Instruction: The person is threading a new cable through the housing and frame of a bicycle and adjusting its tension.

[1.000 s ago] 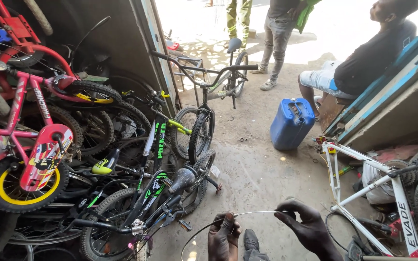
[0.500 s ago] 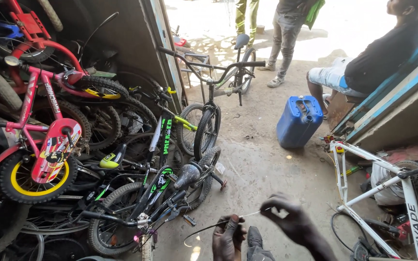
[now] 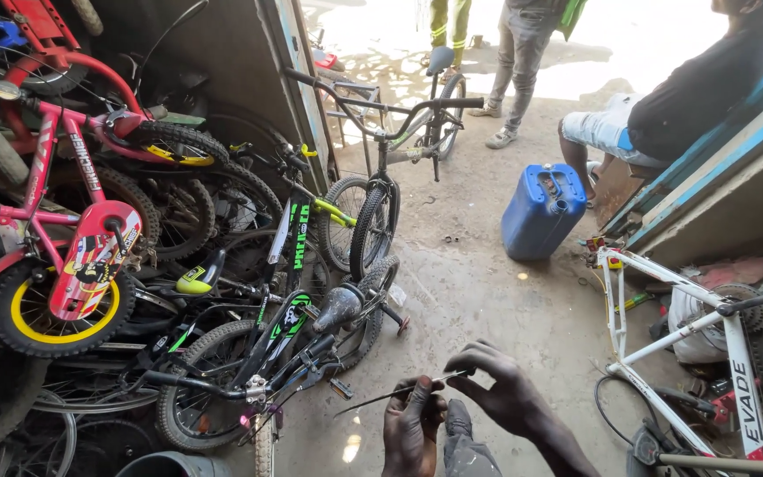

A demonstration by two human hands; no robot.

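Note:
At the bottom centre, my left hand (image 3: 411,427) is closed around a thin metal spoke or wire (image 3: 373,401) whose free end points left toward the bicycles. My right hand (image 3: 507,389) pinches the other end of the same wire between its fingertips, just right of and above the left hand. Both hands hover over the dirt floor, beside the rear wheel of a black and green bicycle (image 3: 258,353).
A heap of bicycles fills the left, with a red child's bike (image 3: 64,238) on top. A blue jerrycan (image 3: 542,210) stands on the ground ahead. A white bicycle frame (image 3: 708,353) lies at right. One person sits at upper right; another stands beyond.
My hands have drawn closer together on the wire, the right hand sliding left toward the left one. The view has shifted slightly right and down.

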